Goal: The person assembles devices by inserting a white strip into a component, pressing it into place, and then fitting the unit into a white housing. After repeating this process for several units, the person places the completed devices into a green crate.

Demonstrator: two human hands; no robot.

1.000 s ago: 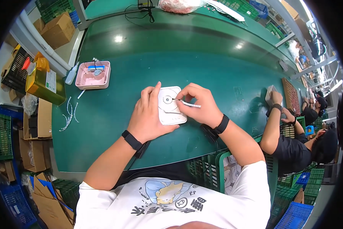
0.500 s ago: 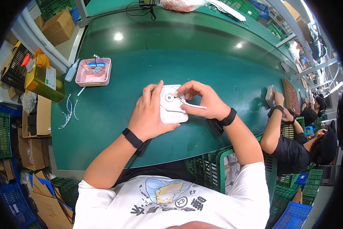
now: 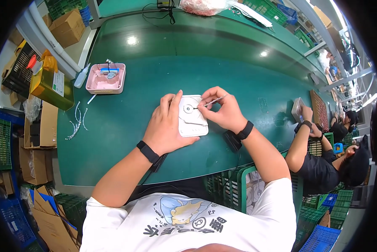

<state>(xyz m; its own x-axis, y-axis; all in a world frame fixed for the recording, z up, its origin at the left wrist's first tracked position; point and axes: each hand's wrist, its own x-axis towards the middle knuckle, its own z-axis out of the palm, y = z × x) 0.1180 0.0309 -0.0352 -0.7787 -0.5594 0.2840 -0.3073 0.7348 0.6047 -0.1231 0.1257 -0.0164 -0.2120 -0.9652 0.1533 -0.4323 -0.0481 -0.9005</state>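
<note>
A white, rounded square plastic housing [image 3: 192, 130] lies on the green table in front of me. Near its far end is a round ring-shaped part [image 3: 188, 109], with a short dark wire or tip beside it. My left hand [image 3: 164, 124] grips the housing's left side, its thumb along the near edge. Over the far right corner, my right hand [image 3: 225, 112] has thumb and fingers pinched together at the dark tip. A thin whitish strip [image 3: 214, 101] sticks out between those fingers. What the fingertips themselves touch is partly hidden.
On the left stand a pink open box [image 3: 105, 91] with a blue part inside, a small bottle [image 3: 81, 77] and a yellow-green can [image 3: 49, 88]. Loose white strips [image 3: 76, 122] lie nearby. A green crate [image 3: 241, 189] sits at the near edge; a co-worker [image 3: 318, 164] works at right.
The strip in my right hand has swung from pointing right and nearer to pointing up and away. My right hand turned with it, uncovering the housing's right side. The left hand keeps its grip.
</note>
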